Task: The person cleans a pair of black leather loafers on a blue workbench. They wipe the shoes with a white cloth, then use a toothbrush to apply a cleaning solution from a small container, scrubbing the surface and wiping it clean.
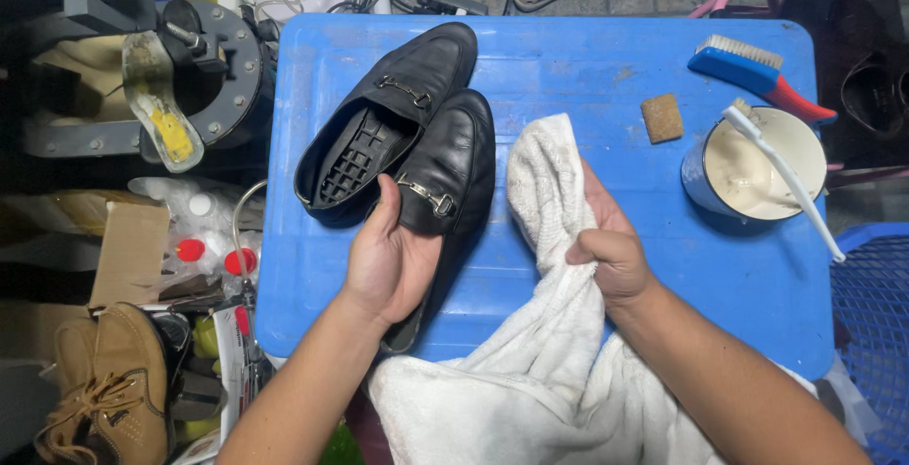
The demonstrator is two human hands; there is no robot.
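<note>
Loafer heel under left hand

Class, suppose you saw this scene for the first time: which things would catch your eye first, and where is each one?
The eye lands first on the bright blue table top and the two black loafers at its left-middle, one gripped by the left hand. Beside it the right hand bunches a white towel that trails toward the viewer. At the right stands a mug with a white toothbrush across it.

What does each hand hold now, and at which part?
Left hand holds a black loafer around its heel end. Right hand grips a white towel at its bunched middle.
</note>
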